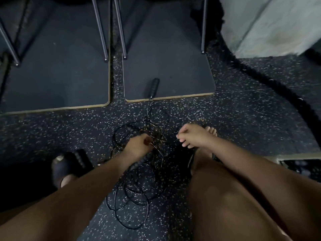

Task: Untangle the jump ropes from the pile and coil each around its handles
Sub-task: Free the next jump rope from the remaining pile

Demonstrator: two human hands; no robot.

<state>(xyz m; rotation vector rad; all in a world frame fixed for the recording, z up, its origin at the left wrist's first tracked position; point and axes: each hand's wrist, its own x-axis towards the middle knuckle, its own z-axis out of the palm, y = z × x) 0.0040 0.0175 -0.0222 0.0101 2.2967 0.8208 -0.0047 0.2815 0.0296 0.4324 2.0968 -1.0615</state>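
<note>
Digging into the ropes (pixel 152 131) mid-frame, our left hand (pixel 137 145) grips them; right hand (pixel 192 136) curled, its hold unclear.

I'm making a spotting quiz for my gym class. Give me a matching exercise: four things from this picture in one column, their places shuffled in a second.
1. black ribbed jump-rope handle
2. tangled thin black jump ropes
3. thick black fuzzy rope
4. black slide sandal

A. worn, far left
B. curving past the grey wall
C. on the dark wood-edged board
D. on the speckled floor, centre

Pairs: 1-C, 2-D, 3-B, 4-A
</note>
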